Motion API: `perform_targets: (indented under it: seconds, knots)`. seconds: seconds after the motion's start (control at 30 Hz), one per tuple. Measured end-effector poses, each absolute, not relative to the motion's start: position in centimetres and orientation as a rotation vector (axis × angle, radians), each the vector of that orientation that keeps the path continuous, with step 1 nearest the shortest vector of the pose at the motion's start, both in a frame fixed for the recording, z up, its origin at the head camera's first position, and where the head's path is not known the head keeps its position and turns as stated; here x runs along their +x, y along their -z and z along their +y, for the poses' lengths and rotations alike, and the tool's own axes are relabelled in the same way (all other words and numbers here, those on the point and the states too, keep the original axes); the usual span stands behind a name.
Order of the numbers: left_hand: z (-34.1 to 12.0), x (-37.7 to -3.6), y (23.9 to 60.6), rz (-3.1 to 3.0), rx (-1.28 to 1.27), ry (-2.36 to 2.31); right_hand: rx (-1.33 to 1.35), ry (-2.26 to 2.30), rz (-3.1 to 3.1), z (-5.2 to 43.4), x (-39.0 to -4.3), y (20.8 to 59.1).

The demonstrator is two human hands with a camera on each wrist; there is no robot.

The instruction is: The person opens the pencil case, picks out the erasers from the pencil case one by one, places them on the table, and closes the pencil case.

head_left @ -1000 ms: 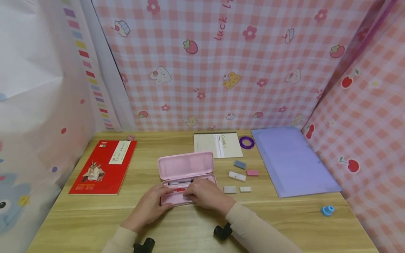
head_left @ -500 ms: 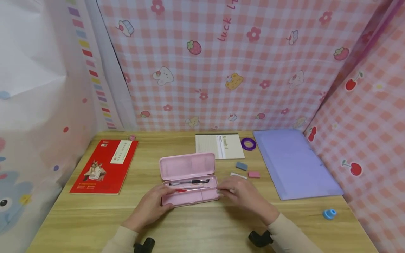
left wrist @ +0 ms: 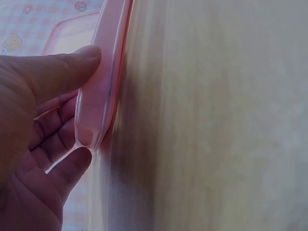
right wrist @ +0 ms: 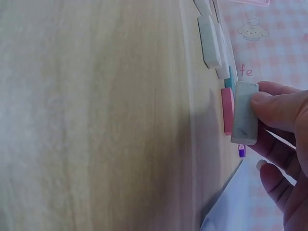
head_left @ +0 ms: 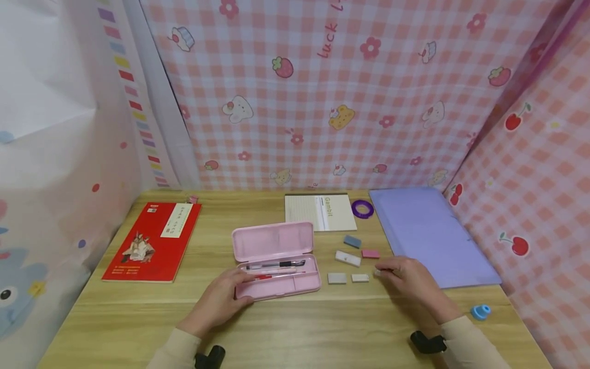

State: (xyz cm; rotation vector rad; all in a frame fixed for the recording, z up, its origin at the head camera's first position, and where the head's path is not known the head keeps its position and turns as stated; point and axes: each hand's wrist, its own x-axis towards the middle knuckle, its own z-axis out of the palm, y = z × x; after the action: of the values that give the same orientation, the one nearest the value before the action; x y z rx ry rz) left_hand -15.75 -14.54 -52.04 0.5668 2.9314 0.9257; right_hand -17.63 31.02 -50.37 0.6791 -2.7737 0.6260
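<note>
A pink pencil case (head_left: 272, 292) lies with its lid raised. Inside it are a black-capped pen (head_left: 288, 264) and a red pen (head_left: 264, 277). My left hand (head_left: 218, 297) grips the left end of the case, thumb on its front wall, as the left wrist view shows. Off to the right, my right hand (head_left: 410, 281) pinches a whitish eraser (right wrist: 246, 113) between thumb and fingers, just above the table. Left of that hand are a grey-white eraser (head_left: 337, 278), a small white eraser (head_left: 360, 278), a longer white eraser (head_left: 348, 258), a pink eraser (head_left: 371, 253) and a blue eraser (head_left: 352, 241).
A red book (head_left: 152, 243) lies at the left. Behind the case are a notepad (head_left: 304, 212) and a purple tape roll (head_left: 362, 209). At the right are a lilac folder (head_left: 428, 236) and a small blue object (head_left: 481, 312). Patterned curtains enclose the table.
My right hand has come out of the pencil case with the eraser and moved right, past the other erasers. The left hand stays on the case.
</note>
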Motion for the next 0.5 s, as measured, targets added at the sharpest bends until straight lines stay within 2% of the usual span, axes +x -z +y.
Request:
perform_targets:
  seconds: [0.5]
  knots:
    - [-14.61, -15.70, 52.05, 2.918, 0.549, -0.932, 0.681, -0.561, -2.908, 30.30, -17.95, 51.23]
